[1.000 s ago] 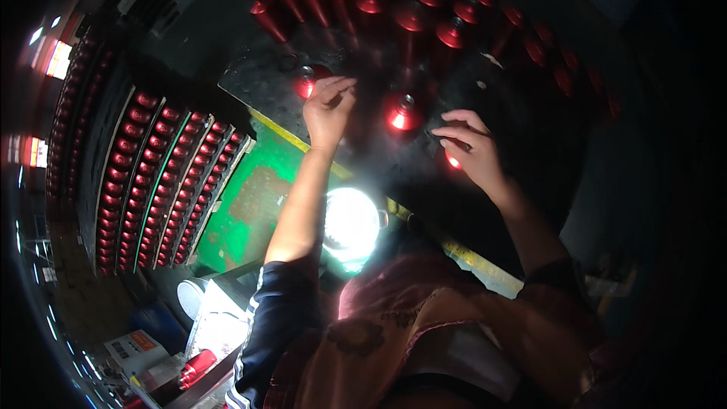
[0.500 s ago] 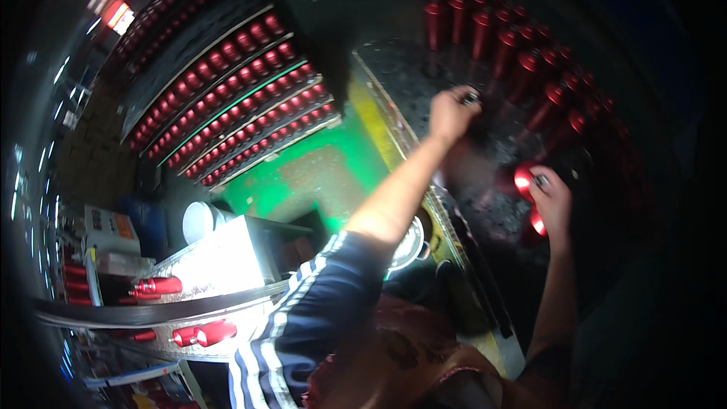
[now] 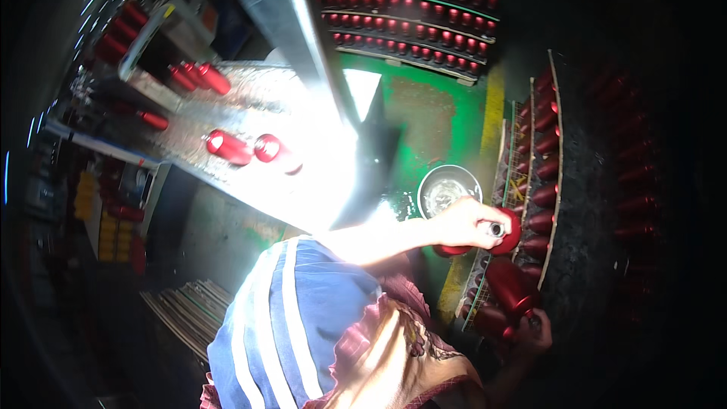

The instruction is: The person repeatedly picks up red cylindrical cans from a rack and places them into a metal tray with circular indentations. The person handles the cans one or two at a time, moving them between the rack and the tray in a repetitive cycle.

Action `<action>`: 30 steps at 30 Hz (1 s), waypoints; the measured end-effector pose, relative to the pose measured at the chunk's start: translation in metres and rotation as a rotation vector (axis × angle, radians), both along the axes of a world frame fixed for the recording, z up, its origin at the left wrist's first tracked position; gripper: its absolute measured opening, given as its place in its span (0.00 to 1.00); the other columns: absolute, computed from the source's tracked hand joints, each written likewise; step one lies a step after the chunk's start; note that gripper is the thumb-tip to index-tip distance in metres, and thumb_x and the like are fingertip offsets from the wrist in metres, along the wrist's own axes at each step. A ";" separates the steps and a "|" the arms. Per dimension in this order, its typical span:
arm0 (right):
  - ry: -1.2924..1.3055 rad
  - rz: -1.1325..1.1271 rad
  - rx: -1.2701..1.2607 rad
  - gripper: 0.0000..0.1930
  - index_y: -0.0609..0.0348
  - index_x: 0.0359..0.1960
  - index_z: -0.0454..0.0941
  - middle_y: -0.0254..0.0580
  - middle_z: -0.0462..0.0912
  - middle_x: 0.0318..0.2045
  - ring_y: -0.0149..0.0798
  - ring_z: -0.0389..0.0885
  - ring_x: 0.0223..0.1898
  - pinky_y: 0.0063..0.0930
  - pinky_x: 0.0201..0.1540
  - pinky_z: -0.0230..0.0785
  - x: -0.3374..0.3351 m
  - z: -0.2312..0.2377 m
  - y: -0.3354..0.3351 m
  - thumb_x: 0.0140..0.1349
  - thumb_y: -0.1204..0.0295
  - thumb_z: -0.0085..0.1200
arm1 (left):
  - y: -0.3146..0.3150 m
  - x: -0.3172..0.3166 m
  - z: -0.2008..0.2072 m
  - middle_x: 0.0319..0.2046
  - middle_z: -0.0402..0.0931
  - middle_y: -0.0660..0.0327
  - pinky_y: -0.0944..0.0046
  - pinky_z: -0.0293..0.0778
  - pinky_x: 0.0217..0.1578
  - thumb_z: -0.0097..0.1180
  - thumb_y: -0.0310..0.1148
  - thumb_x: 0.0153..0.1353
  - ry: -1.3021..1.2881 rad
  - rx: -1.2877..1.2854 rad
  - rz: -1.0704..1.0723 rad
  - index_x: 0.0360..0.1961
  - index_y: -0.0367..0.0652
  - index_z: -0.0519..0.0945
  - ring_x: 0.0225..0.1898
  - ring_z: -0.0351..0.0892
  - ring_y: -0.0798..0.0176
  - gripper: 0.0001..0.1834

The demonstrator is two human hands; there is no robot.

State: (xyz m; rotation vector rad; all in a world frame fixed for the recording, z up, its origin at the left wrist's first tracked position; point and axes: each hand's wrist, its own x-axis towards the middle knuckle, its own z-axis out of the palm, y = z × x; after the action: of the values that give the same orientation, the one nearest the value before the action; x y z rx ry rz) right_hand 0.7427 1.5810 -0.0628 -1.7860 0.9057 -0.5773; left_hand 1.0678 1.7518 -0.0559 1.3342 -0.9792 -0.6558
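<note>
My left hand (image 3: pixel 473 221) is closed round the neck of a glossy red metal bottle (image 3: pixel 510 232), whose open mouth faces up. A second red bottle (image 3: pixel 450 250) shows below that hand, mostly hidden. Lower right, in shadow, my right hand (image 3: pixel 535 333) grips the neck of a dark red bottle (image 3: pixel 513 285), tilted with its body pointing away from me. Another red bottle (image 3: pixel 491 321) lies against it, and its neck is hidden near the same hand.
Racks of red bottles (image 3: pixel 409 4) stand at the back, with more on a shelf (image 3: pixel 555 106) at right. A metal pot (image 3: pixel 448 182) rests on the green floor (image 3: pixel 413 121). Several red bottles lie on a brightly lit bench (image 3: pixel 257 113) at left, crossed by a metal post (image 3: pixel 291 15).
The view has swung left, away from the dark table of standing bottles. My hands, which were at bottle necks over that table, now hold bottles closer to my body.
</note>
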 end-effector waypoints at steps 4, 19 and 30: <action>0.163 0.284 0.432 0.13 0.64 0.44 0.82 0.32 0.81 0.29 0.22 0.75 0.27 0.16 0.29 0.67 0.013 -0.019 0.104 0.57 0.84 0.63 | 0.178 -0.026 0.017 0.28 0.82 0.59 0.63 0.76 0.38 0.62 0.37 0.56 0.071 0.475 -0.018 0.44 0.48 0.84 0.30 0.79 0.66 0.14; -0.482 0.698 0.210 0.17 0.65 0.40 0.80 0.33 0.79 0.24 0.21 0.69 0.19 0.15 0.24 0.58 0.308 0.089 0.340 0.47 0.78 0.68 | 0.604 0.124 0.157 0.28 0.79 0.70 0.78 0.66 0.28 0.66 0.20 0.57 -0.071 0.201 0.900 0.42 0.36 0.85 0.27 0.71 0.81 0.10; -0.146 0.846 0.082 0.13 0.61 0.47 0.84 0.20 0.72 0.19 0.13 0.59 0.16 0.15 0.18 0.44 0.706 0.102 0.540 0.59 0.79 0.63 | 0.655 0.481 0.086 0.16 0.70 0.70 0.71 0.58 0.17 0.64 0.26 0.55 -0.022 0.296 0.600 0.40 0.40 0.87 0.16 0.63 0.77 0.10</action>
State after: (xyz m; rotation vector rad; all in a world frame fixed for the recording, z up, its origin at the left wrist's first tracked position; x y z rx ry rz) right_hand 1.4488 2.1207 0.0390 -1.8198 0.0258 -0.1103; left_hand 1.5485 2.4072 0.0301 1.7937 -0.4596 -0.3281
